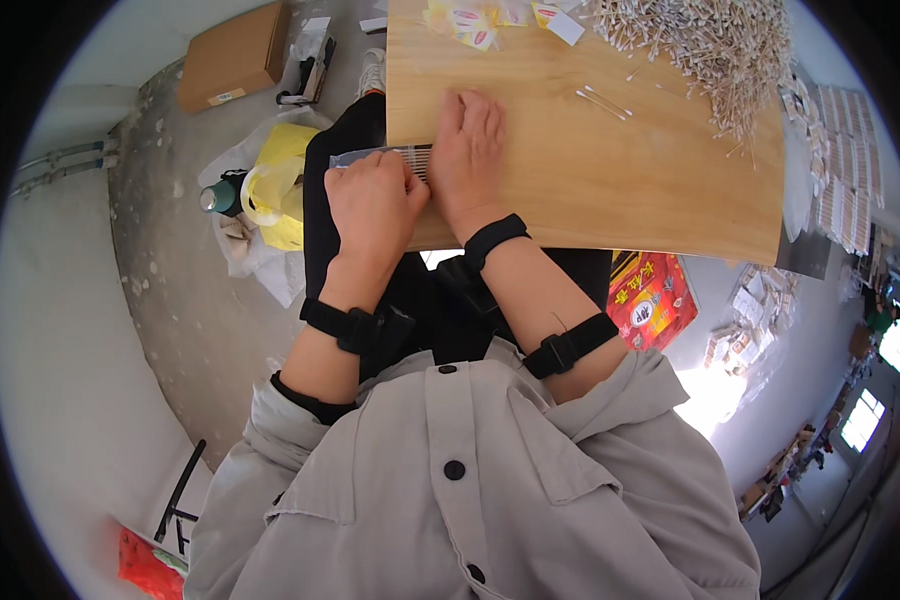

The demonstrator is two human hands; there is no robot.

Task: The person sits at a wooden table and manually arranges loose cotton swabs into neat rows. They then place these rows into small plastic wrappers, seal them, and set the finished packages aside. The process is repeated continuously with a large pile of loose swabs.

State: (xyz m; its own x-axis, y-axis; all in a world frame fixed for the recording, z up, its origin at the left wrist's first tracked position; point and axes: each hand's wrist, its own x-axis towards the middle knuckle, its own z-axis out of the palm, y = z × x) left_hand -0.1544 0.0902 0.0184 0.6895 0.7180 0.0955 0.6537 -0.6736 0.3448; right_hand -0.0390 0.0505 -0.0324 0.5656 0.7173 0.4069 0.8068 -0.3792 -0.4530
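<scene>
Near the table's left front corner lies a clear plastic bag (346, 159) with a row of cotton swabs (416, 158) showing at its right part. My left hand (373, 205) is closed over the bag, its fingers curled and the thumb side by the swabs. Against the right end of the swabs rests my right hand (469, 155), its fingers stretched out over the tabletop and its palm edge by the bag. What lies under both hands is hidden. A few loose cotton swabs (604, 104) are on the wooden table (610, 195) to the right.
A big heap of cotton swabs (705, 40) covers the table's far right. Small yellow-and-white packets (475, 25) lie at the far edge. Stacked swab packs (845, 165) stand beyond the right side. On the floor at left are a yellow bag (282, 185), a green-capped bottle (218, 196) and a cardboard box (232, 58).
</scene>
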